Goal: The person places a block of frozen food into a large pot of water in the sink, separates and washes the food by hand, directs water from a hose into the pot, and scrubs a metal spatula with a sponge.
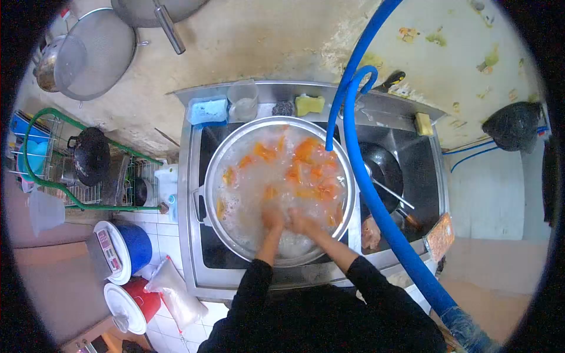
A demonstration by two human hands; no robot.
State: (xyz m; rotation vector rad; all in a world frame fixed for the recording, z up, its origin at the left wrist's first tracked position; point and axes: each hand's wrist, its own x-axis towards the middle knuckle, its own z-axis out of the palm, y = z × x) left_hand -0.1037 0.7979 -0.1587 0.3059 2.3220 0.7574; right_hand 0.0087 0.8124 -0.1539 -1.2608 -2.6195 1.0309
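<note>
A wide metal basin (211, 170) sits on the steel sink unit, filled with cloudy, foamy water (250, 188). Orange and yellow cut pieces (303, 150) float in it, mostly toward the far and right sides; their exact kind is unclear. My left hand (272, 216) dips into the water near the basin's front. Close beside it, my right hand (301, 222) is also partly under the surface. Both hands are blurred and their fingers are hidden by murky water, so I cannot see whether they hold anything. A blue hose (353, 123) hangs over the basin's right rim.
The right sink holds a dark wok (379, 176) and a long-handled metal utensil (393, 194). Sponges, including a yellow-green one (309, 105), and a clear plastic cup (242, 101) line the back ledge. A dish rack (53, 150) and lidded buckets (126, 309) stand left.
</note>
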